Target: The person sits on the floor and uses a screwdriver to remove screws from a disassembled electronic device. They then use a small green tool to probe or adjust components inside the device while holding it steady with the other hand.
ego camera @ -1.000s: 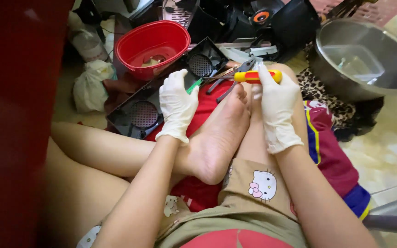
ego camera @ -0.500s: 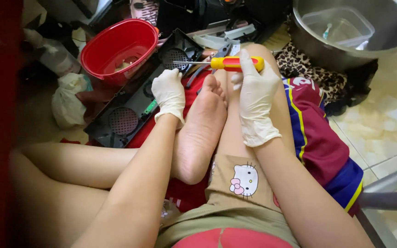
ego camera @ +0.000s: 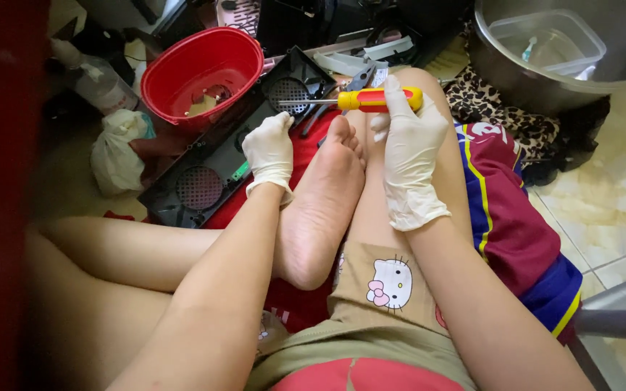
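Both my hands wear white gloves. My right hand [ego camera: 409, 148] grips a screwdriver [ego camera: 360, 101] with a yellow and red handle, its metal shaft pointing left over a black perforated plastic panel [ego camera: 215, 170]. My left hand [ego camera: 270, 150] is curled with its fingers down on that panel's near edge, next to a small green part. I cannot tell whether it grips anything. I sit cross-legged on the floor, and my bare foot lies between my two hands.
A red plastic basin [ego camera: 201, 69] stands behind the panel. At the upper right sits a large steel bowl [ego camera: 566, 54] holding a clear container. Pliers [ego camera: 356, 78], cables, a plastic bottle [ego camera: 99, 83] and a white bag [ego camera: 117, 148] clutter the floor. Coloured clothing [ego camera: 516, 210] lies right.
The view has tilted down and shifted, so the basin and bowl sit higher in the frame. My right hand keeps the screwdriver, now with its shaft over the panel. My left hand stays on the panel.
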